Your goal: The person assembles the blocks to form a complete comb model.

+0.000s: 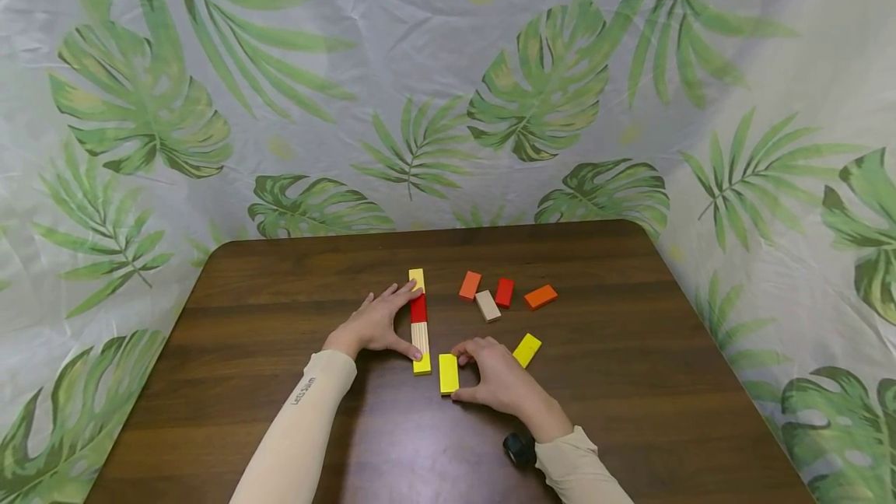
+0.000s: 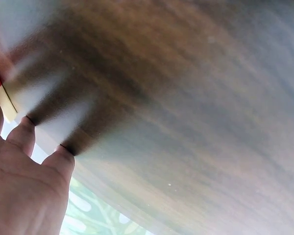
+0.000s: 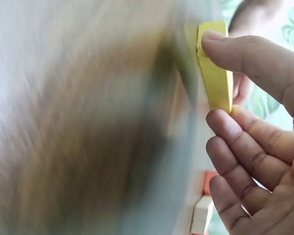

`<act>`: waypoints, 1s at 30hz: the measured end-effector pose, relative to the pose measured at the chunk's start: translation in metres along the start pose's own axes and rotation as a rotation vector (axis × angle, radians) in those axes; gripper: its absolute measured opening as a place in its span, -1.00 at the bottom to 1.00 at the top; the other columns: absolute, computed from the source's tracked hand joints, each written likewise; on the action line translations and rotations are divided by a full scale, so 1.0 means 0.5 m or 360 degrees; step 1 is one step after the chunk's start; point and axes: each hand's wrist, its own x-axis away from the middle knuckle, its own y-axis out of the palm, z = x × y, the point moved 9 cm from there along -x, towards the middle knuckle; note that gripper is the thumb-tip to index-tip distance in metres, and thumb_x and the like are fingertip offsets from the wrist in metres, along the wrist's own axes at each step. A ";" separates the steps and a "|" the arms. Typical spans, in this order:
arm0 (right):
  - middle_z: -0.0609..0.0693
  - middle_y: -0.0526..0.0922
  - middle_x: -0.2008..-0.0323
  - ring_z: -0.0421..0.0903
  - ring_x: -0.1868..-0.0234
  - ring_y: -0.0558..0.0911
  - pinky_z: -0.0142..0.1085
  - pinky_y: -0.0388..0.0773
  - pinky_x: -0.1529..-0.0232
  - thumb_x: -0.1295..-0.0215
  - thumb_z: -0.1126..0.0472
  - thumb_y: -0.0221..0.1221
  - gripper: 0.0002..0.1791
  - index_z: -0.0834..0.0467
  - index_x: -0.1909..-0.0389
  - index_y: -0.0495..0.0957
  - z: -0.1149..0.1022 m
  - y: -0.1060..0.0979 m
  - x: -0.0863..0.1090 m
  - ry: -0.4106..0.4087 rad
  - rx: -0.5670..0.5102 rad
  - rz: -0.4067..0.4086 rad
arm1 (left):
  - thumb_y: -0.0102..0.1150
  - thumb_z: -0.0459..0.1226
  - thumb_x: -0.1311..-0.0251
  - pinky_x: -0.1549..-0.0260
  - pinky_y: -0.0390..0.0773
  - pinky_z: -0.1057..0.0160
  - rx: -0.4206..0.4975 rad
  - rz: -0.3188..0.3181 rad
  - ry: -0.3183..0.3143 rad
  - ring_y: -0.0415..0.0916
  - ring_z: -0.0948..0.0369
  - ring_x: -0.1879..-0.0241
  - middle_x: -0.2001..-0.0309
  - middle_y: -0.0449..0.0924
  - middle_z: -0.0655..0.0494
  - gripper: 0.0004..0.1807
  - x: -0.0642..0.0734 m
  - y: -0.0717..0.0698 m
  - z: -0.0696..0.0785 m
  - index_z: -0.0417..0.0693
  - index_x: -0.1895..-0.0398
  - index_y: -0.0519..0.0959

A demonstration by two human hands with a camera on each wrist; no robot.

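A straight row of blocks runs away from me: a yellow block (image 1: 421, 366) nearest, then a pale wooden block (image 1: 419, 334), a red block (image 1: 418, 309) and a light yellow block (image 1: 416, 276) farthest. My left hand (image 1: 374, 323) spreads along the row's left side, thumb touching its near part and forefinger its far part. Just right of the row's near end, my right hand (image 1: 500, 376) pinches another yellow block (image 1: 448, 374) by its ends, between thumb and fingers. A narrow gap separates that block from the row. In the right wrist view, the thumb lies against the pinched yellow block (image 3: 216, 83).
Beyond my right hand lie an orange-red block (image 1: 470, 285), a pale wooden block (image 1: 488, 306), a red block (image 1: 504, 292) and an orange block (image 1: 540, 297). A loose yellow block (image 1: 527, 349) is beside that hand. Leaf-patterned cloth borders the brown table (image 1: 280, 278).
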 end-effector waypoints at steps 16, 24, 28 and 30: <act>-0.12 0.69 0.15 -0.16 0.05 0.53 -0.09 0.58 -0.09 -0.05 0.01 0.66 -0.38 0.11 -0.11 0.69 -0.030 0.028 0.009 -0.0066 0.0091 -0.0074 | 0.69 0.28 0.15 -0.63 -0.13 -0.46 0.0025 -0.0002 0.0003 -0.13 -0.12 -0.77 -0.79 -0.08 0.18 0.37 0.002 -0.001 0.002 0.17 -0.74 0.17; -0.14 0.70 0.12 -0.18 0.04 0.56 -0.14 0.60 -0.09 -0.03 0.00 0.66 -0.38 0.07 -0.11 0.70 -0.034 0.028 0.016 -0.0102 0.0063 -0.0093 | 0.70 0.27 0.15 -0.64 -0.14 -0.45 0.0024 0.0000 0.0005 -0.13 -0.11 -0.77 -0.79 -0.08 0.18 0.37 0.002 -0.001 0.003 0.17 -0.74 0.17; -0.13 0.70 0.11 -0.19 0.04 0.59 -0.17 0.64 -0.09 -0.04 0.00 0.66 -0.37 0.08 -0.13 0.70 -0.036 0.037 0.016 -0.0097 0.0040 -0.0128 | 0.69 0.27 0.15 -0.64 -0.14 -0.45 0.0032 0.0002 0.0004 -0.13 -0.11 -0.77 -0.79 -0.07 0.18 0.36 0.002 -0.001 0.004 0.18 -0.74 0.17; -0.12 0.70 0.11 -0.19 0.04 0.59 -0.19 0.65 -0.09 -0.04 0.00 0.67 -0.36 0.09 -0.13 0.69 -0.037 0.041 0.016 -0.0097 0.0035 -0.0134 | 0.69 0.27 0.15 -0.64 -0.14 -0.44 0.0031 0.0003 0.0005 -0.13 -0.11 -0.77 -0.79 -0.07 0.18 0.36 0.002 -0.001 0.004 0.18 -0.74 0.17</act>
